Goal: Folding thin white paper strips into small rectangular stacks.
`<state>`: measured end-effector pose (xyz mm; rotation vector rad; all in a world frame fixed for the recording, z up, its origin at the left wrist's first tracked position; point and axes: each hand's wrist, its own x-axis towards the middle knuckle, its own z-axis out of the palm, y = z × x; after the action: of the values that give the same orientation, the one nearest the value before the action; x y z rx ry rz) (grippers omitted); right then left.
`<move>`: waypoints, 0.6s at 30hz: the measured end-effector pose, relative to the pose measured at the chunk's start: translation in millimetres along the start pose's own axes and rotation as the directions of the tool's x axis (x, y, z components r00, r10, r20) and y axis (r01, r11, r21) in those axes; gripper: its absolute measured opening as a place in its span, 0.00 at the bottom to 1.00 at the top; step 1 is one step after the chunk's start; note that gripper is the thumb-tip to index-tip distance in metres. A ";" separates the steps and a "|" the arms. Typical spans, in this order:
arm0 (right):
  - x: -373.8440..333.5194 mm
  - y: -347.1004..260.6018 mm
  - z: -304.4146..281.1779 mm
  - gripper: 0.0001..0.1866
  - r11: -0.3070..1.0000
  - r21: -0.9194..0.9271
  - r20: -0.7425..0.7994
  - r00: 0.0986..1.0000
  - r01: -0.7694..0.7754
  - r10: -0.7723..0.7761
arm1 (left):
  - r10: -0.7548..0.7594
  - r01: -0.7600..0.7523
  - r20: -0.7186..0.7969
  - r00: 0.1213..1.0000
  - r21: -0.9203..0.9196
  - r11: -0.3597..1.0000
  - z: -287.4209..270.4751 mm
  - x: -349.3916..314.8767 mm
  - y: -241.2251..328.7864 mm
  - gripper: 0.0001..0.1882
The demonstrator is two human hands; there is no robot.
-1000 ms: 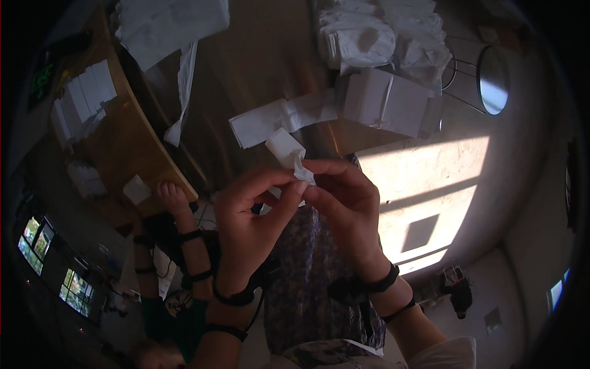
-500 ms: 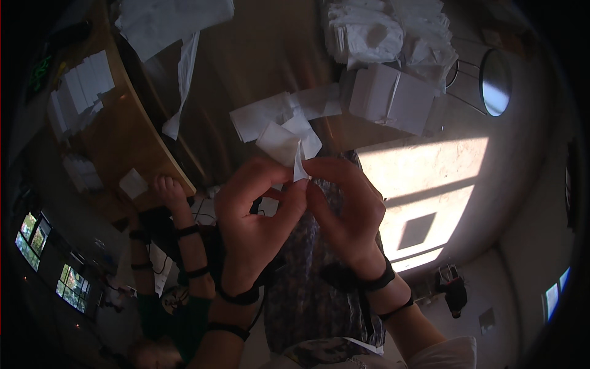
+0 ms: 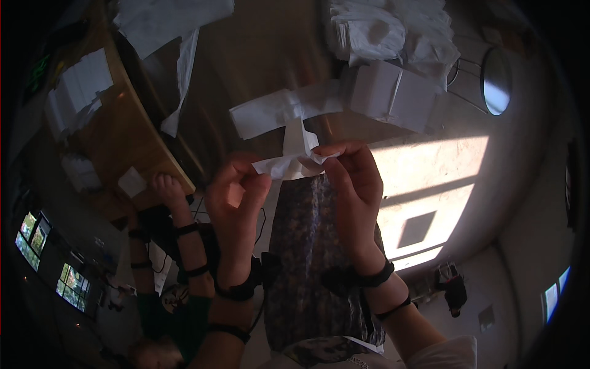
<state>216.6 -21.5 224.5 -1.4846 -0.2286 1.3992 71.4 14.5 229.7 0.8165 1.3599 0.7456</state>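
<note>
Head view: the person's left grip [image 3: 228,209] is closed in a pinch, thumb against forefinger, on the left end of a thin white paper [image 3: 284,167], and the right grip [image 3: 359,194] pinches its right end, so the paper spans the gap between the two. It is creased and curled, and a pale flap [image 3: 297,139] rises from behind its middle, away from the person; whether flap and paper are one piece I cannot tell. Beyond both grips, folded white strips [image 3: 261,115] lie on a dark brown worktop [image 3: 270,55]. Past the right grip, farther out and to its right, sits a thick pale stack [image 3: 372,92], with white bundles [image 3: 365,35] piled beyond it. Nearer the body than the grips is a dark patterned cloth [image 3: 301,258]. To the right of the right grip, sunlight falls in a bright patch [image 3: 439,160]. Well left of the left grip, a wooden worktop [image 3: 138,138] carries white sheets [image 3: 86,77] and a small white square [image 3: 131,182], with a co-worker's hand [image 3: 167,189] at its edge, just beside the square.
</note>
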 end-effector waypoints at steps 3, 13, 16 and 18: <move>-1.6 37.7 19.4 0.05 0.997 0.075 0.185 0.982 0.011 -0.024 | -0.082 0.071 -0.059 0.995 -0.171 0.983 -33.7 -4.4 -18.1 0.17; -1.9 145.8 137.8 0.03 0.479 0.666 0.472 0.820 -0.572 0.322 | 0.155 -0.159 -0.555 0.817 0.041 0.986 -108.1 -18.6 -21.0 0.17; 19.3 158.5 131.6 0.02 0.610 0.650 0.284 0.889 -0.453 0.358 | 0.251 -0.201 -0.527 0.812 0.151 0.968 -103.8 2.9 -50.0 0.07; 37.1 172.9 112.7 0.03 0.795 0.526 0.111 0.951 -0.302 0.288 | 0.285 -0.196 -0.482 0.828 0.226 0.954 -97.9 23.7 -85.0 0.06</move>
<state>51.3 -12.0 95.7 -1.0524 0.3821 1.5655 -25.1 -3.8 141.9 0.9786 1.8360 1.1147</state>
